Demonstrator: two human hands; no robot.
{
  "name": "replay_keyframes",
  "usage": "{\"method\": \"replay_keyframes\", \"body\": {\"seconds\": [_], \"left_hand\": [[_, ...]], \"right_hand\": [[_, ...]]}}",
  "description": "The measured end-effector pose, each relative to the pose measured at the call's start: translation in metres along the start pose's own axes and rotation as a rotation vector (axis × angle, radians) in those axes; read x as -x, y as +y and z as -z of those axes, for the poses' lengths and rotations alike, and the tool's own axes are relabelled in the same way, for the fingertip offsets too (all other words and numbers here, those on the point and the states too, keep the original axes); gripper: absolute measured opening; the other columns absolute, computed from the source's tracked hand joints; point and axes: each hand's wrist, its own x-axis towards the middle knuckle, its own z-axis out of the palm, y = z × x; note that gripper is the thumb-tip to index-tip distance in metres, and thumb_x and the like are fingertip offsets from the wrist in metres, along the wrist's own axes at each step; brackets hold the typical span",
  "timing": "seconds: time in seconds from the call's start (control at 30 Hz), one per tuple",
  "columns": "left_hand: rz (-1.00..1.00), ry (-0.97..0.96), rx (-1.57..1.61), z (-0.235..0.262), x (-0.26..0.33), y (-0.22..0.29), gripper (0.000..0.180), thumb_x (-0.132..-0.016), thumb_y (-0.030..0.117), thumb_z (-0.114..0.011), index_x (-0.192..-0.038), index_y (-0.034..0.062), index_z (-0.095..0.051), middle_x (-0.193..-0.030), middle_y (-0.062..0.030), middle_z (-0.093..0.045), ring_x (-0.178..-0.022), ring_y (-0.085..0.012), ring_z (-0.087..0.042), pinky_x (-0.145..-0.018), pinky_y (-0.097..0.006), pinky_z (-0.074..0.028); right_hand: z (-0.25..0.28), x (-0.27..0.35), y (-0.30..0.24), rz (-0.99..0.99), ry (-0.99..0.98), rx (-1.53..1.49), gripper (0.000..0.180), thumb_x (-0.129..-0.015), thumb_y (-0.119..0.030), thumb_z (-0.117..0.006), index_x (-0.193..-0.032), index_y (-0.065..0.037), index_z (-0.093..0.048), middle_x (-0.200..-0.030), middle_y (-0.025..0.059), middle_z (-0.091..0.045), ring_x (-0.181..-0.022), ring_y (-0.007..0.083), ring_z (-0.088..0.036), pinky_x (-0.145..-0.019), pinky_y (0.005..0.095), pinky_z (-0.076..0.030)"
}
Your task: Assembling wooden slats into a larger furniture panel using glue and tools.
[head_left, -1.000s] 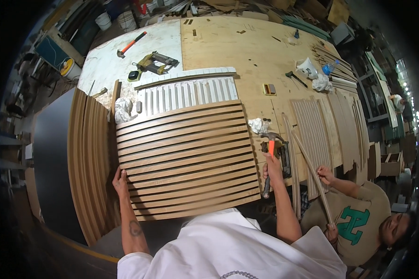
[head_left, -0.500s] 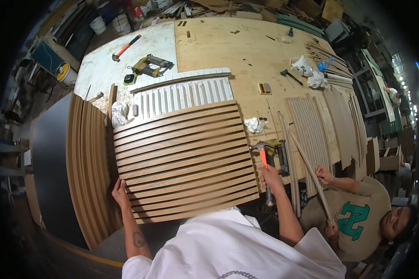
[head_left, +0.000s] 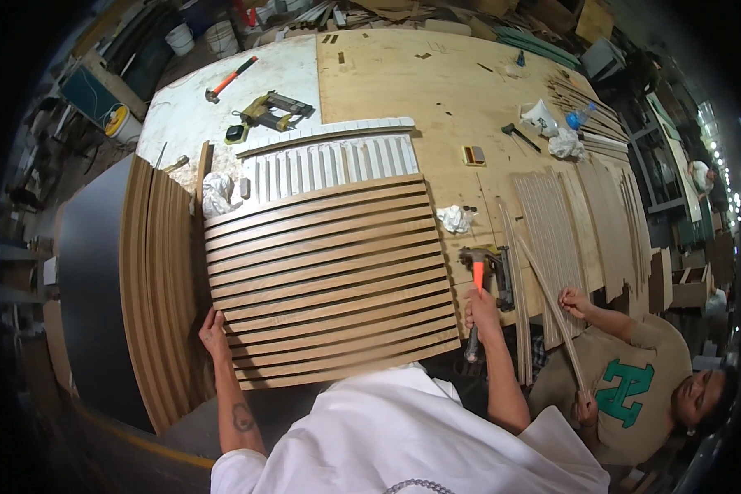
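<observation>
A wood-coloured slatted panel (head_left: 329,276) with dark grooves lies in front of me, its near edge against my white shirt. My left hand (head_left: 214,336) is closed on the panel's left edge, near the front corner. In my right hand (head_left: 482,313) is a claw hammer (head_left: 478,277) with an orange and dark handle, fingers wrapped round it. The hammer's head points away from me, just off the panel's right edge. Right of the hammer lies a nail gun (head_left: 503,276) on the table, partly hidden behind it.
Stacked panels (head_left: 158,280) stand at left. Beyond my panel lie a white slatted piece (head_left: 333,170), another nail gun (head_left: 276,109) and a second hammer (head_left: 231,80). At right, a co-worker (head_left: 613,370) holds a thin strip (head_left: 556,309) beside more slats (head_left: 552,218).
The hammer's head has swung right, away from the panel's edge, and its handle stands straighter. My left hand keeps its place on the panel. The whole view has shifted slightly.
</observation>
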Motion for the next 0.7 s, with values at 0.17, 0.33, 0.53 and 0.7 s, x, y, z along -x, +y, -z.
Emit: {"method": "replay_keyframes", "body": {"seconds": [0.17, 0.33, 0.53, 0.7], "left_hand": [[0.006, -0.018, 0.021, -0.007, -0.003, 0.008, 0.045, -0.087, 0.018, -0.066, -0.124, -0.0068, -0.058, -0.115, -0.0158, -0.065, -0.105, -0.0231, -0.06, -0.095, -0.033, -0.043], [-0.023, -0.061, 0.048, -0.015, -0.008, 0.01, 0.044, -0.088, 0.015, -0.065, -0.124, -0.0073, -0.058, -0.114, -0.0155, -0.065, -0.105, -0.0226, -0.06, -0.095, -0.032, -0.043], [-0.017, -0.114, 0.102, -0.027, -0.014, 0.015, 0.043, -0.088, 0.013, -0.065, -0.124, -0.0082, -0.057, -0.113, -0.0146, -0.065, -0.103, -0.0218, -0.061, -0.094, -0.032, -0.043], [0.006, -0.08, 0.1, -0.027, -0.02, 0.011, 0.042, -0.088, 0.015, -0.064, -0.123, -0.0081, -0.058, -0.111, -0.0141, -0.066, -0.102, -0.0205, -0.06, -0.093, -0.03, -0.043]], "right_hand": [[0.002, -0.002, -0.006, -0.003, -0.106, 0.111, 0.03, -0.101, -0.033, -0.045, -0.086, -0.008, -0.045, -0.057, -0.0024, -0.034, -0.043, 0.008, -0.032, -0.039, 0.0268, -0.029], [0.002, -0.002, -0.003, 0.047, 0.11, -0.026, 0.034, -0.099, -0.037, -0.047, -0.081, -0.009, -0.043, -0.055, -0.0028, -0.037, -0.041, 0.0086, -0.035, -0.038, 0.027, -0.031], [0.011, -0.002, -0.004, 0.02, 0.068, -0.136, 0.029, -0.1, -0.032, -0.046, -0.083, -0.009, -0.041, -0.056, -0.0035, -0.034, -0.041, 0.0081, -0.032, -0.038, 0.027, -0.03], [0.006, 0.0, -0.004, -0.036, -0.112, 0.061, 0.032, -0.1, -0.036, -0.048, -0.082, -0.011, -0.04, -0.055, -0.0036, -0.033, -0.041, 0.0079, -0.033, -0.039, 0.0264, -0.03]]}}
